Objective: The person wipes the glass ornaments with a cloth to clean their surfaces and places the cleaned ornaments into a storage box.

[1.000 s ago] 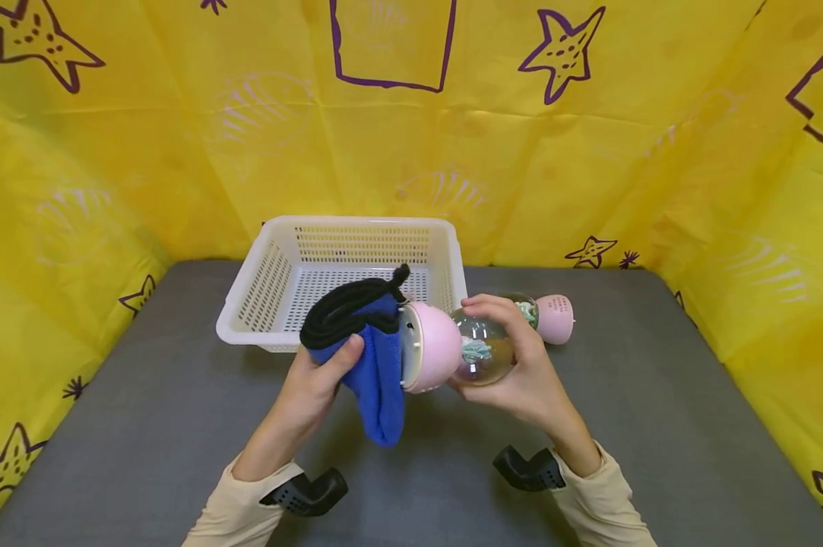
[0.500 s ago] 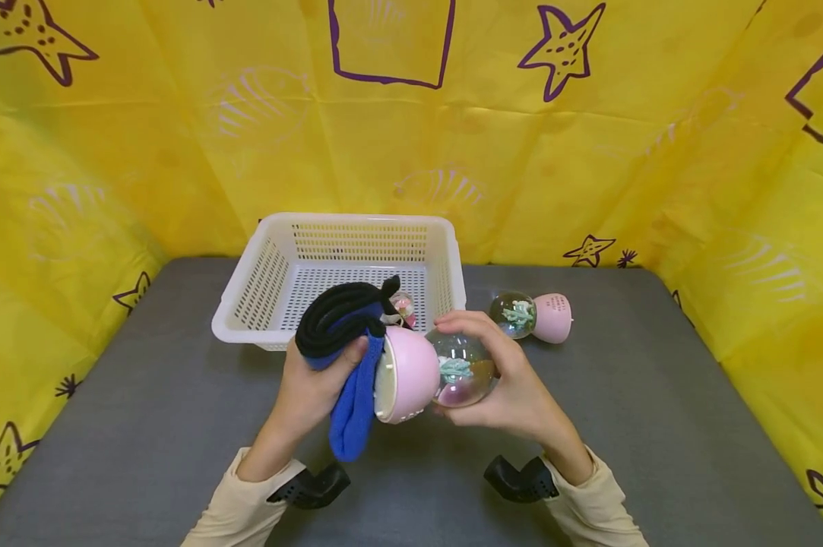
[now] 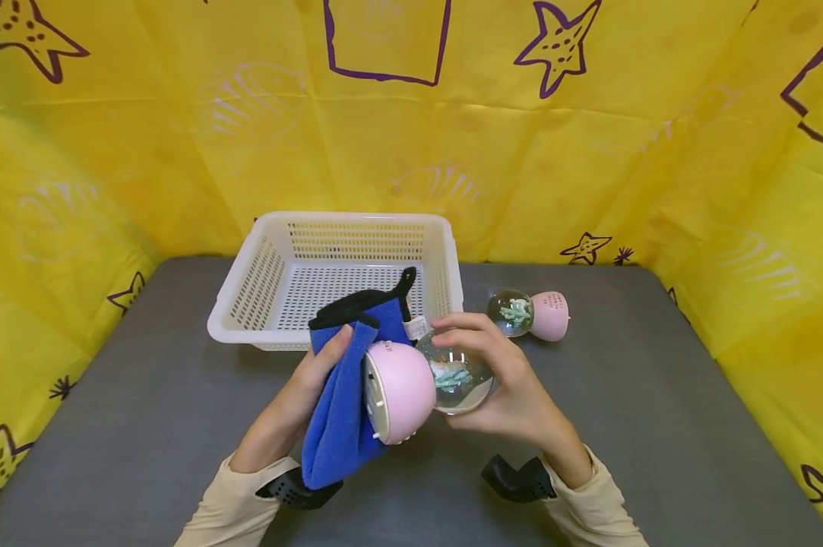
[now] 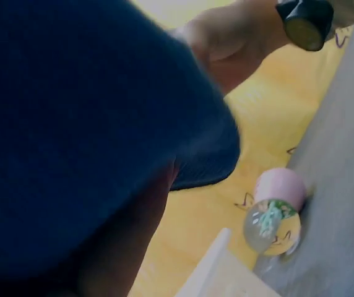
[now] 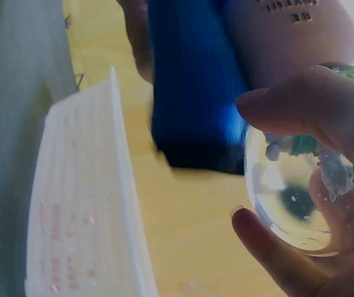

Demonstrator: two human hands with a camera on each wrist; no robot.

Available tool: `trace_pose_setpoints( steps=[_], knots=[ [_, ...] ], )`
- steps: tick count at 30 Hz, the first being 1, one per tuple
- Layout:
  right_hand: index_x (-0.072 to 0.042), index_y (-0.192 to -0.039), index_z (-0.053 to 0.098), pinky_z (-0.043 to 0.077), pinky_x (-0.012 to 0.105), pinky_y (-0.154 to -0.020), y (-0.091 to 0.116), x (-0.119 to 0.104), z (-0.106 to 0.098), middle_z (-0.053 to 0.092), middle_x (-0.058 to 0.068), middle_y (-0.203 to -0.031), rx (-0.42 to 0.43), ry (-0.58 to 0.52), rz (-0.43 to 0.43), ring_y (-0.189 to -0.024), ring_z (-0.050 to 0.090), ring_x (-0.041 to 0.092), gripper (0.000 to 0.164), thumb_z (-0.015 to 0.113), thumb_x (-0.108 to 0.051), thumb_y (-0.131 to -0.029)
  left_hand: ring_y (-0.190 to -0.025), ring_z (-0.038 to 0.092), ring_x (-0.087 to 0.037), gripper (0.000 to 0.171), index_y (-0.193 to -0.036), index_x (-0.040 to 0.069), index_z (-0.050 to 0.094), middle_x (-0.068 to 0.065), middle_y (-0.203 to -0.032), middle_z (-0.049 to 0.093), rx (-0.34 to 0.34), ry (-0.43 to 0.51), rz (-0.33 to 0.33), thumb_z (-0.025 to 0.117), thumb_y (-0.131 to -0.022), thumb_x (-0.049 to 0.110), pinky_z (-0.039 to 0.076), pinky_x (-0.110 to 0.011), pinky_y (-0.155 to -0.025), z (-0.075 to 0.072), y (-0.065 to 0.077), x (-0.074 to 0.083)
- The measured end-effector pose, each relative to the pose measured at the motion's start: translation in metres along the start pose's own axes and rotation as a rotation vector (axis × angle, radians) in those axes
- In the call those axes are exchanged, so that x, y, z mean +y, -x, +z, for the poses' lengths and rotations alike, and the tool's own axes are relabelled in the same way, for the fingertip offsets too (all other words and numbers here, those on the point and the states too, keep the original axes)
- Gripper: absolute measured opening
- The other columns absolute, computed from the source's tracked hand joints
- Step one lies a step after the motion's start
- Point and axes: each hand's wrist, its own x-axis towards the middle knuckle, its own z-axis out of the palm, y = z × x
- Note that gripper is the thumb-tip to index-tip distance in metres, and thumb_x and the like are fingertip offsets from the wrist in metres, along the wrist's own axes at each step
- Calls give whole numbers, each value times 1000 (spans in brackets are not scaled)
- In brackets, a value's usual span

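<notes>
My right hand grips the clear ball of a snow globe, fingers curled round the glass. The globe lies on its side in the air, its pink base toward the left. Inside the ball are pale green and white shapes. My left hand holds a blue cloth with black edging, bunched against the underside and back of the base. The cloth hides most of the left fingers. In the right wrist view the thumb and fingers wrap the ball, with the cloth beside the pink base.
A white slotted plastic basket stands behind the hands. Pinkish things show faintly through its wall in the right wrist view. Another snow globe with a pink base lies on its side on the grey table, right of the basket.
The globe has moved left and down and turned, so its base underside shows more to the front. The cloth has unfolded from a roll and hangs lower. The second snow globe has come into full view.
</notes>
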Motion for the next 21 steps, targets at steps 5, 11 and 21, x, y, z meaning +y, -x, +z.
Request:
trace_pose_setpoints(
  steps=[5, 11, 21],
  knots=[
    [2, -122, 57, 42, 23, -106, 0, 4, -7, 56, 19, -129, 72, 75, 42, -125, 53, 20, 80, 89, 5, -49, -106, 62, -12, 42, -131, 9, 40, -1, -116, 58, -49, 33, -90, 37, -106, 43, 55, -29, -91, 3, -2, -2],
    [6, -127, 45, 40, 25, -110, 3, 4, -8, 58, 17, -131, 73, 64, 176, -127, 52, 19, 89, 91, 4, -50, -101, 64, -8, 28, -130, 16, 50, 5, -114, 65, 49, 88, 82, 45, -106, 28, 55, -24, -88, 10, -6, -4],
    [-6, -131, 48, 51, 29, -101, 6, 0, -11, 59, 11, -134, -40, -54, 324, -121, 59, 23, 93, 96, -4, -52, -117, 58, -9, 53, -129, 18, 62, 6, -126, 66, 148, -219, 501, 50, -88, -13, 43, -21, -104, 6, -7, 1]
  ],
)
